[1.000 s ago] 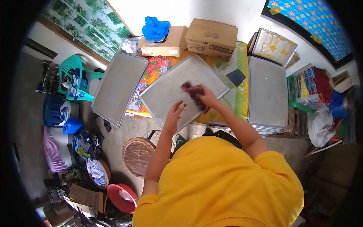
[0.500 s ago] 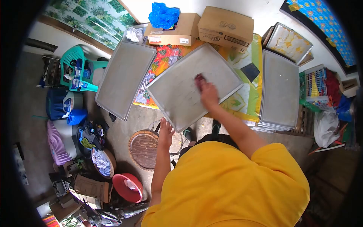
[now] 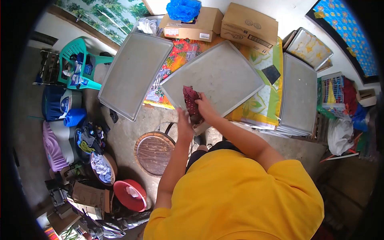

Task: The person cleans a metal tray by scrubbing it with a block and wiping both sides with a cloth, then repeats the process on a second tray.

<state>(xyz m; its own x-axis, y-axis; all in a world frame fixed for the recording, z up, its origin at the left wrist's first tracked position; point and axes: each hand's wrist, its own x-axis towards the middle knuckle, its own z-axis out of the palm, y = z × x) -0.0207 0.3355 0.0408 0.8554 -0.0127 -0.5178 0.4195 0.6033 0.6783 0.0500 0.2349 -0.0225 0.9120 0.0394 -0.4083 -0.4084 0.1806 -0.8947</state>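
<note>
Right hand (image 3: 204,107) closed around 1 dark red spotted cloth (image 3: 190,98), which extends left of the grip, above the tray's (image 3: 226,76) near corner, left hand (image 3: 184,125) beside it, hold unclear.

2 cardboard boxes (image 3: 248,30) are seen side by side, 1 topped by a blue plastic bag (image 3: 183,10). At left, a green chair (image 3: 74,50) is piled with assorted items (image 3: 75,74); a red basin (image 3: 138,205) is placed near a round stool (image 3: 155,154).
</note>
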